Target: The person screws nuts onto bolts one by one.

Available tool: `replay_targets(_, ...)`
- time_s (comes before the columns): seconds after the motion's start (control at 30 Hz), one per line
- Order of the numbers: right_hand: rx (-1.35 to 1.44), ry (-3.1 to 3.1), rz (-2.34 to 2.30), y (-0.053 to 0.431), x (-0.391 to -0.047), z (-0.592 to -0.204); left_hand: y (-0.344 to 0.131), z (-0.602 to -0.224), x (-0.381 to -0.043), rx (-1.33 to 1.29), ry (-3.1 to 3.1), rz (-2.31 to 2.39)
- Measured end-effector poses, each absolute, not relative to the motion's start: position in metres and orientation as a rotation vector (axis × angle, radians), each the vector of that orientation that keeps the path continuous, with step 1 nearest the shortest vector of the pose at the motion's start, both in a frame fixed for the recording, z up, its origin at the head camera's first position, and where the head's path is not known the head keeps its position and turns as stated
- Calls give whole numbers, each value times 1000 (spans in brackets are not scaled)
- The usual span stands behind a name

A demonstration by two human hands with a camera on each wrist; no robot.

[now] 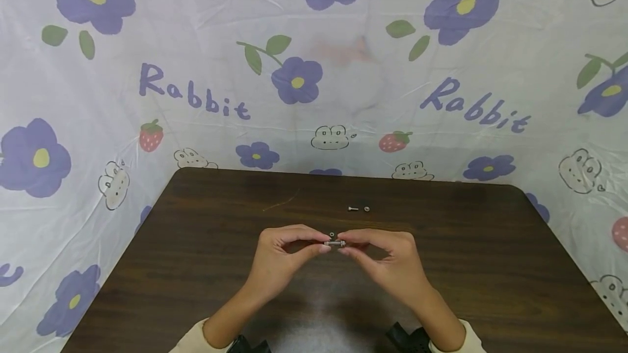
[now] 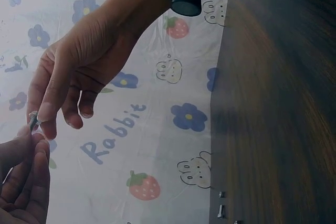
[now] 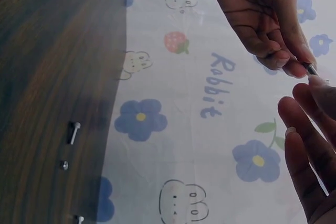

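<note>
Just above the table, a small metal bolt [image 1: 335, 243] lies roughly level between the two hands. My left hand [image 1: 282, 255] pinches its left end between thumb and forefinger. At its wider right end, the thumb and forefinger of my right hand [image 1: 390, 255] grip it. Whether that wider end is the head or a threaded nut is too small to tell. In the left wrist view, fingers partly cover the bolt [image 2: 33, 121]; the right wrist view shows only a short length of the bolt [image 3: 311, 69]. A small nut [image 1: 332, 234] appears just behind the held bolt.
Farther back on the dark wooden table [image 1: 196, 266] lie a loose bolt [image 1: 352, 209] and, to its right, a nut [image 1: 367, 209]. A patterned cloth [image 1: 353, 86] hangs behind the table's far edge. Black wrist devices [image 1: 409, 338] sit near both sleeves.
</note>
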State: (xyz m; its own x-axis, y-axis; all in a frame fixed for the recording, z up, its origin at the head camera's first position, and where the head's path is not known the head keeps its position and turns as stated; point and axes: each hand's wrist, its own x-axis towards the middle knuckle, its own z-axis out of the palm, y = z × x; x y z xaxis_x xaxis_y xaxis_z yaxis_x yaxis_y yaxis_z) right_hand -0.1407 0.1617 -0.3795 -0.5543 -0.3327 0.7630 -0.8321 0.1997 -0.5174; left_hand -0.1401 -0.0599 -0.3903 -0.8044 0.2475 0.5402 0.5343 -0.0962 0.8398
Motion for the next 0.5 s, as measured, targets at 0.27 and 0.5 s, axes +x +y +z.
replay_targets(0.27, 1072, -2004, 1339, 162, -142, -379, -60, -389, -141, -869, -1960, -1997)
replay_targets(0.5, 1071, -2019, 1354, 162, -142, -380, -59, -388, -140, -879, -1955, -2008)
